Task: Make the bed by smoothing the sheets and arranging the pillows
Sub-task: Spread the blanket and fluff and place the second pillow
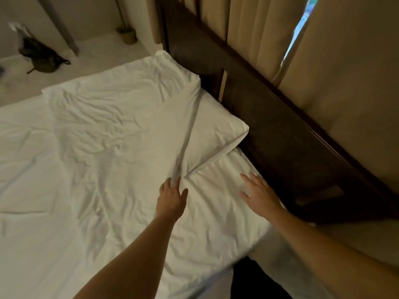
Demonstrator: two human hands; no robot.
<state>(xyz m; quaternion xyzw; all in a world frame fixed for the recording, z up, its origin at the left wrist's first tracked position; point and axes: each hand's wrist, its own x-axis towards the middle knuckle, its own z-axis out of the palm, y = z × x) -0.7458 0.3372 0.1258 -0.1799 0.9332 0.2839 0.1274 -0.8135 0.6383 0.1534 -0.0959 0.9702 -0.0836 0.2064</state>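
Wrinkled sheet [64, 212]; L hand [171, 197] touches fold [181, 165], R hand [259, 195] flat.

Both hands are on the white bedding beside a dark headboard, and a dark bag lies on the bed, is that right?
Not quite. The dark bag lies on the floor past the white bedding, not on it, as the head view shows. The rest holds: the left hand and right hand are on the bedding beside the dark headboard.
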